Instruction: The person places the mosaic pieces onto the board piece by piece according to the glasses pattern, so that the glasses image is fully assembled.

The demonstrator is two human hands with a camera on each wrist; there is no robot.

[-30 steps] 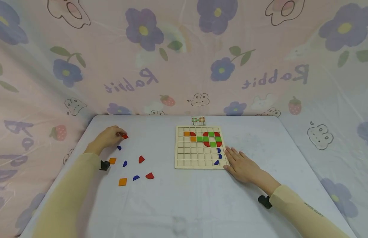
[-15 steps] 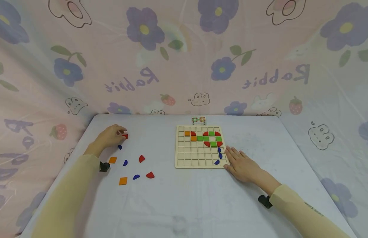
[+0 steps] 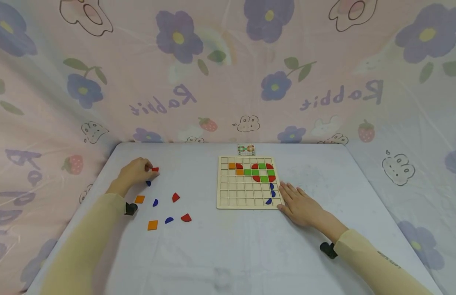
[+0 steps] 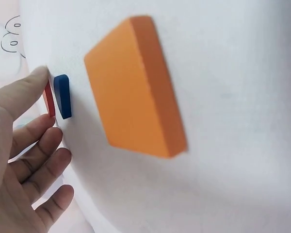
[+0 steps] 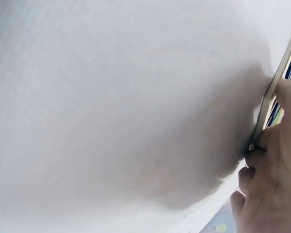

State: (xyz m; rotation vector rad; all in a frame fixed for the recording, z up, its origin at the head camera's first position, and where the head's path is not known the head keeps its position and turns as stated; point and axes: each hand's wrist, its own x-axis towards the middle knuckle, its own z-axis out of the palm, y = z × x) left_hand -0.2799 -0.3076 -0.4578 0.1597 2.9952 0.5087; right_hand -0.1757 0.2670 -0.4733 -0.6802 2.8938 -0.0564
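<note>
Left hand [image 3: 135,173]: reaching to the table's far left, arm extended, palm turned inward; thumb and index finger pinch a red piece, the other three fingers loosely bent.
Red piece [image 3: 155,169]: thin, flat, partly covered by the fingers; near the far left of the table [image 3: 213,254]; whether lifted, cannot tell.
Right hand [image 3: 302,206]: laid flat, fingers straight and grasping nothing, against the board's right edge; thumb at its near corner.
Board [image 3: 237,198]: pale, square, gridded; holds orange, red, green and blue pieces, mostly in its far right part.
Blue half-disc [image 4: 62,96]: just beside the pinched piece.
Orange square [image 4: 133,92]: flat on the table, nearer the left wrist.
Picture card [image 3: 246,150]: just beyond the board.
</note>
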